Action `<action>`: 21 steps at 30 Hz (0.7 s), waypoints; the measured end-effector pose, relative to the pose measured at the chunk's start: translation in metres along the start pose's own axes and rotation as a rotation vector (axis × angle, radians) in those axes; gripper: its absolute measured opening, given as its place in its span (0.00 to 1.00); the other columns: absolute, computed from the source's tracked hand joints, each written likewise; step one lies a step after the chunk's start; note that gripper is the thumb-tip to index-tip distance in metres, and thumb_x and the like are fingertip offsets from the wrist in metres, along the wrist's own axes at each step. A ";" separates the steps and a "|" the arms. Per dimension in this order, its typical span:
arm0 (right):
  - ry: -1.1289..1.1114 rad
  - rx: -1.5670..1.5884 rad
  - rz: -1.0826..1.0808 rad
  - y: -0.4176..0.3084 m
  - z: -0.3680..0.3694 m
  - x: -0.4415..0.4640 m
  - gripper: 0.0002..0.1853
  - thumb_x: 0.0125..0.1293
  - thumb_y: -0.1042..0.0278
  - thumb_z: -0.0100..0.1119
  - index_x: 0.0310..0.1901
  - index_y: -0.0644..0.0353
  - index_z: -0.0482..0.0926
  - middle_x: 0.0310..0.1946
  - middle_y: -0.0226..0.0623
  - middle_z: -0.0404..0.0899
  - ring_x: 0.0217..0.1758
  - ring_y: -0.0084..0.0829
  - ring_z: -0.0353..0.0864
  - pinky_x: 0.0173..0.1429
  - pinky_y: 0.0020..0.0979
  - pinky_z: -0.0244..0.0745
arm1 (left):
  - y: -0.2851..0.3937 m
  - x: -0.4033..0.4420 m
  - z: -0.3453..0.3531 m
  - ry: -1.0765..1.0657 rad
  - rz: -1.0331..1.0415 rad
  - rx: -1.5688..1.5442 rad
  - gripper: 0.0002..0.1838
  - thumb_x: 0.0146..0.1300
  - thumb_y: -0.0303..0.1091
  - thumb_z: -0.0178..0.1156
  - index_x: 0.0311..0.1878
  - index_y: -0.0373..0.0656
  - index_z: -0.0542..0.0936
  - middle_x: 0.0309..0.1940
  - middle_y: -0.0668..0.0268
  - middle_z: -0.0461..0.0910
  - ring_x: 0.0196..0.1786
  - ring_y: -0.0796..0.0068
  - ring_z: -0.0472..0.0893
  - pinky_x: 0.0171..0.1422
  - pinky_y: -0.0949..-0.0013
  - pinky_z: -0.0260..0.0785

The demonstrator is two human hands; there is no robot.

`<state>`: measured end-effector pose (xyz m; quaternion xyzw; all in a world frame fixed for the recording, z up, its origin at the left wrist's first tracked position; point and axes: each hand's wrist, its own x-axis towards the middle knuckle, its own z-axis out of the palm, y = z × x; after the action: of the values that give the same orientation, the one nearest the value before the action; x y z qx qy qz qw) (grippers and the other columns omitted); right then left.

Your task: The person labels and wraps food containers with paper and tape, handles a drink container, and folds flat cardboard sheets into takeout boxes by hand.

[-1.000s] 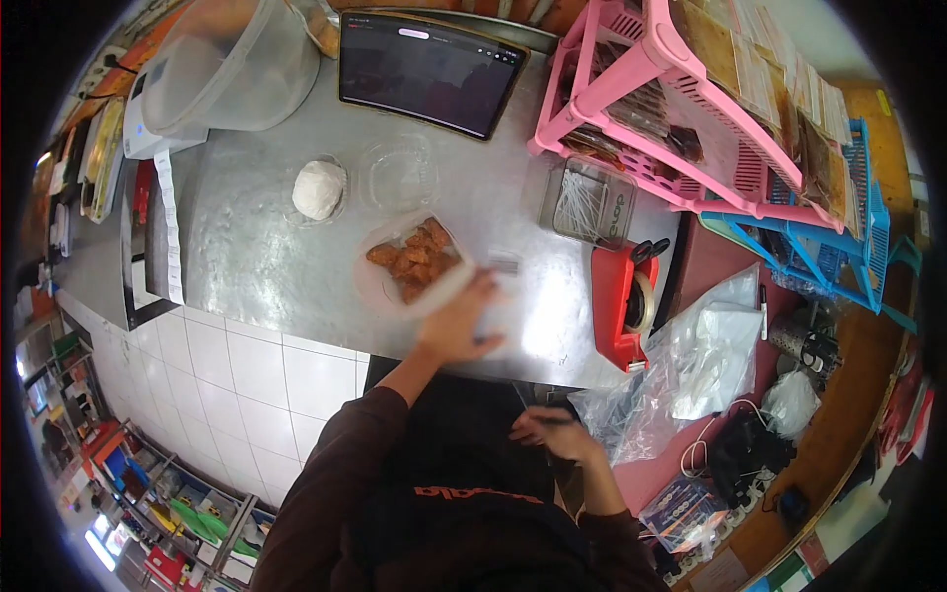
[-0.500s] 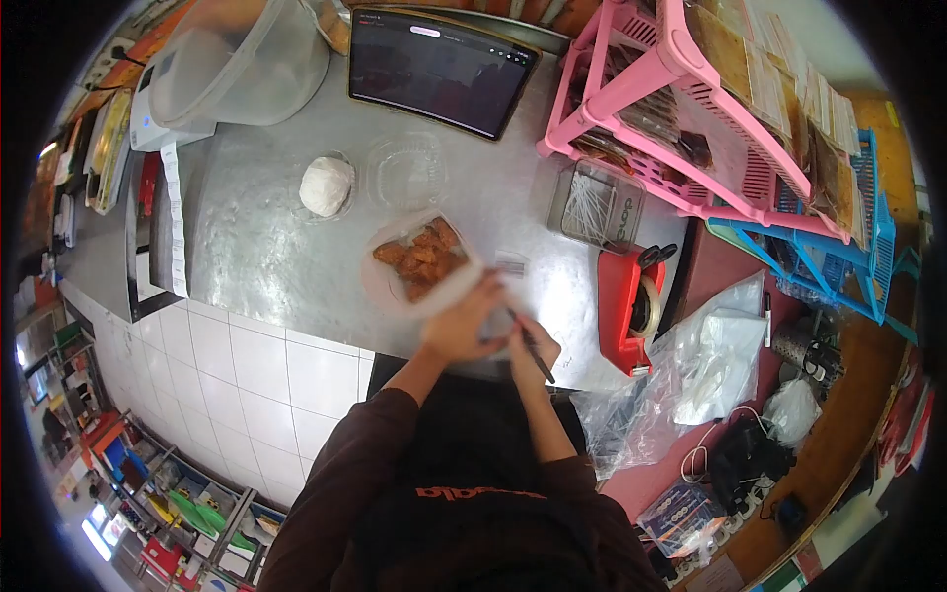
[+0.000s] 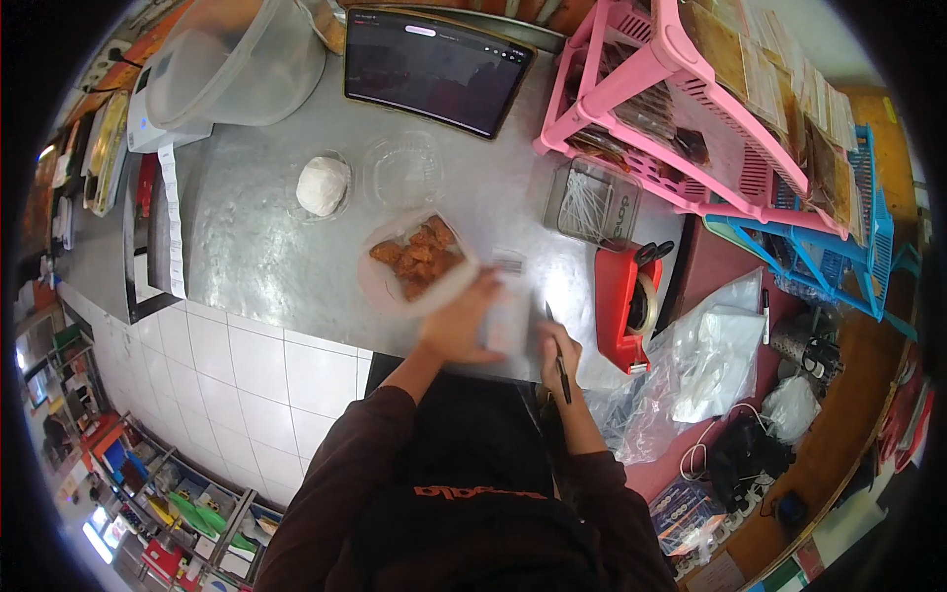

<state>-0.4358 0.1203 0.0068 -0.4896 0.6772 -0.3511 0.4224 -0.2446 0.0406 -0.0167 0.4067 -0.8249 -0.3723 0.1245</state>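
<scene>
Standing on the metal table [image 3: 252, 227] near its front edge: open box [image 3: 379, 292] of browned food [image 3: 424, 260] | left hand [image 3: 460, 322]: at box flap [image 3: 450, 288], cannot tell whether gripping | right hand [image 3: 560, 349]: apart from left, fingers closed around black pen [image 3: 564, 381]

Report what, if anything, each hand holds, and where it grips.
Right hand: a dark pen, around its middle. Left hand, at the pale container: blurred, cannot tell.
</scene>
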 end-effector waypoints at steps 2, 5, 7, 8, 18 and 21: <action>0.155 0.048 -0.282 -0.016 0.013 0.018 0.16 0.67 0.62 0.45 0.41 0.66 0.78 0.23 0.39 0.74 0.24 0.28 0.73 0.31 0.25 0.66 | 0.002 0.001 -0.001 0.048 0.037 0.030 0.45 0.43 0.61 0.61 0.61 0.43 0.63 0.68 0.65 0.53 0.72 0.66 0.50 0.60 0.53 0.57; 0.211 0.019 -0.252 -0.010 0.036 0.013 0.12 0.62 0.72 0.50 0.45 0.64 0.78 0.29 0.41 0.77 0.28 0.28 0.76 0.33 0.24 0.69 | -0.006 -0.001 0.011 0.014 -0.004 0.118 0.39 0.49 0.57 0.57 0.61 0.43 0.62 0.68 0.65 0.53 0.72 0.65 0.50 0.59 0.52 0.56; 0.280 0.013 -0.150 -0.017 0.046 0.010 0.11 0.57 0.79 0.55 0.42 0.64 0.79 0.30 0.41 0.79 0.31 0.28 0.79 0.36 0.24 0.72 | -0.004 0.000 0.006 -0.001 -0.002 0.117 0.38 0.50 0.54 0.56 0.61 0.43 0.62 0.68 0.65 0.53 0.72 0.65 0.50 0.59 0.53 0.56; 0.280 0.012 -0.147 -0.016 0.049 0.010 0.11 0.57 0.79 0.55 0.42 0.64 0.79 0.30 0.41 0.79 0.31 0.28 0.79 0.36 0.24 0.72 | -0.003 0.001 0.004 -0.010 0.004 0.119 0.36 0.50 0.51 0.55 0.61 0.43 0.62 0.68 0.65 0.53 0.72 0.65 0.50 0.58 0.53 0.56; 0.321 0.049 -0.017 -0.010 0.058 0.012 0.10 0.59 0.75 0.55 0.42 0.62 0.79 0.34 0.43 0.80 0.35 0.33 0.80 0.42 0.28 0.73 | -0.007 -0.002 0.011 0.029 0.006 0.074 0.42 0.41 0.51 0.61 0.60 0.42 0.63 0.68 0.64 0.54 0.72 0.66 0.50 0.61 0.53 0.54; 0.335 -0.026 -0.104 -0.008 0.056 0.009 0.12 0.60 0.74 0.54 0.46 0.61 0.77 0.37 0.43 0.80 0.39 0.39 0.80 0.49 0.31 0.71 | -0.006 0.000 0.011 0.051 0.010 0.053 0.45 0.37 0.53 0.63 0.61 0.43 0.63 0.68 0.64 0.53 0.72 0.66 0.50 0.62 0.51 0.53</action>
<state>-0.3835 0.1057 -0.0102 -0.4640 0.7164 -0.4403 0.2787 -0.2464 0.0438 -0.0289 0.4150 -0.8330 -0.3393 0.1368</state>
